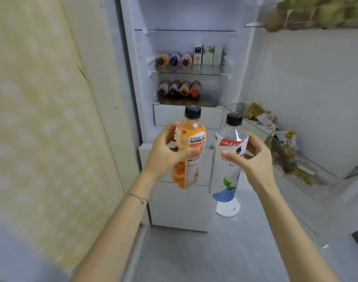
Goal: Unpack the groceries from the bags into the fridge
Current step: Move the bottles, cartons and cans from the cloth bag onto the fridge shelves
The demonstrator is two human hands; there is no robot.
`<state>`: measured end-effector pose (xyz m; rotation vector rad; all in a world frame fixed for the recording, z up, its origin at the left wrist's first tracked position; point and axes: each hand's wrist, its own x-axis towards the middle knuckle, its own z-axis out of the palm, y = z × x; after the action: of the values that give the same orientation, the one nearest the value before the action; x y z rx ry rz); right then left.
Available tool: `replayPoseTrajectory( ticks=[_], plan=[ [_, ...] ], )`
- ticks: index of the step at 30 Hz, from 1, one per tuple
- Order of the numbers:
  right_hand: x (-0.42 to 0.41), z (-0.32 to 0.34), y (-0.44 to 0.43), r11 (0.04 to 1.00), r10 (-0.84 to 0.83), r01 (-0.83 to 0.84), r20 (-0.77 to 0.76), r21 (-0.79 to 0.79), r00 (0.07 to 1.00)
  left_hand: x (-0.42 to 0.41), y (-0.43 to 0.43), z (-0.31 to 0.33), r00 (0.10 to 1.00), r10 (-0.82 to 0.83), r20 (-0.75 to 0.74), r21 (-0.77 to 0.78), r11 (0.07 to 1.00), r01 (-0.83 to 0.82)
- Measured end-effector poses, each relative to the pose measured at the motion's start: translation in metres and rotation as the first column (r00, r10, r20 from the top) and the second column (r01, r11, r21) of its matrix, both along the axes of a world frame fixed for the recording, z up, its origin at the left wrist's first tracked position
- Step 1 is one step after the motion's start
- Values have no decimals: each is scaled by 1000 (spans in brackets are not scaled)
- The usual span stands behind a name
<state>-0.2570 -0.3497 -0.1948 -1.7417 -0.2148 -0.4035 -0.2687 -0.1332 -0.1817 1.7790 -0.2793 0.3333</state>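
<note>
My left hand [170, 151] grips an orange drink bottle [191, 143] with a black cap, held upright in front of the open fridge [190, 47]. My right hand [253, 159] grips a taller clear bottle [229, 174] with a white, blue and green label and a black cap, just to the right of the first. Inside the fridge, three bottles [174, 59] lie on one glass shelf beside small cartons [208, 54]. Several more bottles [179, 88] lie on the shelf below.
The open fridge door [308, 94] stands to the right; its lower rack [275, 143] holds snack packets and its top rack [316, 15] holds green fruit. White drawers [180, 200] sit below the shelves. A yellow patterned wall [41, 119] fills the left. Grey floor lies underneath.
</note>
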Motion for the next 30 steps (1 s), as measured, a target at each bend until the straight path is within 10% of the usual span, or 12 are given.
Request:
replayPoseTrajectory(
  ticks=[14, 30],
  plan=[
    [195, 10, 49, 1000, 23, -23, -20, -5, 1000, 180, 39, 9, 989, 147, 9, -35, 989, -146],
    [312, -1, 80, 983, -178, 179, 52, -25, 983, 359, 53, -2, 991, -95, 96, 31, 995, 93]
  ],
)
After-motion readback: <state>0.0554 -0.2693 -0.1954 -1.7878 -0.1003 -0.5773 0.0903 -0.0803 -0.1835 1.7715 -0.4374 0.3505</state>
